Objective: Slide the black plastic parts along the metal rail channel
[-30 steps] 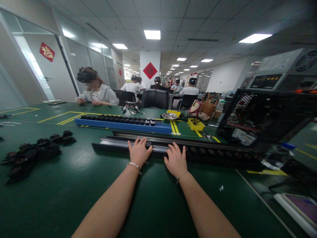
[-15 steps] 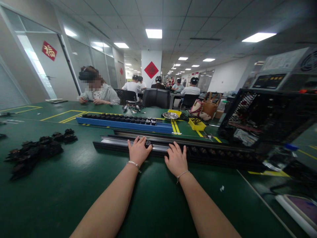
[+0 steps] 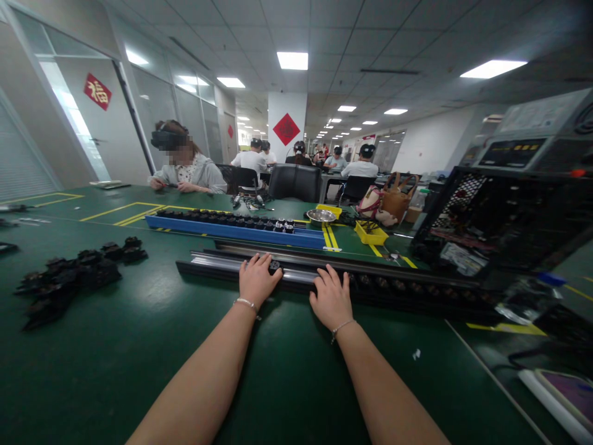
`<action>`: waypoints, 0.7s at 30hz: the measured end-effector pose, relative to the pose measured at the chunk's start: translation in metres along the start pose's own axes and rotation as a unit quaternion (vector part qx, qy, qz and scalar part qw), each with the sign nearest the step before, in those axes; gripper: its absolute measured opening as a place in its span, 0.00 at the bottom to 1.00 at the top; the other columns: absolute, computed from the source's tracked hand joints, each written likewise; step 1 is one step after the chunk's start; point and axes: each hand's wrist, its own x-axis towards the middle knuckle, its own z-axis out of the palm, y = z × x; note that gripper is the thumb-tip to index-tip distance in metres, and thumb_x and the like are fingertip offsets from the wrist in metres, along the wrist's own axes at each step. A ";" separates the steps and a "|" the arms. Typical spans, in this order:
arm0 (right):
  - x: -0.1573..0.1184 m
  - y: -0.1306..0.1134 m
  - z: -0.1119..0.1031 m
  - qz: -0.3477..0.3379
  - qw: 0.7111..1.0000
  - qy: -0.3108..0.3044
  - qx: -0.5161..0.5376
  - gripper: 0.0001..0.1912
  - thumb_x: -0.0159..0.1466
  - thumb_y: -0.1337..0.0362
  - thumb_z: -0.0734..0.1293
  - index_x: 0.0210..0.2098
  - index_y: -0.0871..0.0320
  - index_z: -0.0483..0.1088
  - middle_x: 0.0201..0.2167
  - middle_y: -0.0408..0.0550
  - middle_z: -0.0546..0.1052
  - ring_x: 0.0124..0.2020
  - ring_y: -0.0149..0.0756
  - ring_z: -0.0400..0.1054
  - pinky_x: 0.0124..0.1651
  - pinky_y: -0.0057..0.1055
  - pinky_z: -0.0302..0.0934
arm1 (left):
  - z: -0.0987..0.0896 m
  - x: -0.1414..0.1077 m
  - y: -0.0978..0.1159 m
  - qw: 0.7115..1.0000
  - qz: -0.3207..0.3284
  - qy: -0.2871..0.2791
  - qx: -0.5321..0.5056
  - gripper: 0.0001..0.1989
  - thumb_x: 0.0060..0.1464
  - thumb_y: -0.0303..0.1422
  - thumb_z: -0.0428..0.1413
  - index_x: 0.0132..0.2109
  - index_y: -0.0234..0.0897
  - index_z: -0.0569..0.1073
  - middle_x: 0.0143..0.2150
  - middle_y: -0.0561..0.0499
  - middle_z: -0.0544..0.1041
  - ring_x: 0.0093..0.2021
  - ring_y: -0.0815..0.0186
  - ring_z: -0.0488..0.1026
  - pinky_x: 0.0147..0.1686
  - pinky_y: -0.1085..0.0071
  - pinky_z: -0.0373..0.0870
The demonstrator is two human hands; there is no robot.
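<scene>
A long black rail with a shiny silver channel lies across the green table. My left hand rests on it, its fingers over the channel beside a small black part; whether the fingers grip that part is unclear. Further right, my right hand lies on the rail with its fingers spread, holding nothing. A row of black parts sits in the rail to the right of that hand. On the left of the table is a pile of black parts.
Behind the rail stands a blue rail filled with black parts. Beyond it are a metal dish and a yellow tray. An open computer case stands at the right. A person sits across the table.
The view has shifted slightly, moving most things a little to the right. My left hand has moved slightly left along the rail, relative to the small black part. My right hand stays on the rail.
</scene>
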 end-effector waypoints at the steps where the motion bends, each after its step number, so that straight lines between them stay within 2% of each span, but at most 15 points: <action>1: 0.000 0.000 0.000 0.000 1.000 0.000 0.001 0.12 0.59 0.64 0.60 0.41 0.57 0.70 0.57 0.51 0.66 0.63 0.43 0.46 0.63 0.55 0.29 | 0.000 0.000 0.000 1.000 0.000 0.000 0.000 0.23 0.53 0.44 0.48 0.54 0.42 0.70 0.58 0.52 0.68 0.61 0.57 0.58 0.59 0.56 0.51; 10: 0.000 0.000 -0.001 0.004 1.000 -0.004 0.005 0.12 0.58 0.65 0.60 0.40 0.57 0.70 0.56 0.49 0.67 0.63 0.43 0.46 0.63 0.55 0.30 | -0.001 0.000 -0.001 1.000 0.002 0.005 -0.005 0.23 0.53 0.44 0.48 0.53 0.43 0.71 0.58 0.52 0.69 0.60 0.57 0.59 0.59 0.56 0.51; 21: 0.000 0.001 0.001 0.002 1.000 0.002 0.013 0.12 0.58 0.65 0.59 0.40 0.56 0.69 0.56 0.49 0.67 0.63 0.42 0.46 0.63 0.54 0.29 | -0.002 0.000 -0.002 1.000 -0.009 0.004 -0.009 0.22 0.53 0.44 0.48 0.53 0.44 0.70 0.58 0.52 0.68 0.60 0.56 0.59 0.60 0.50 0.45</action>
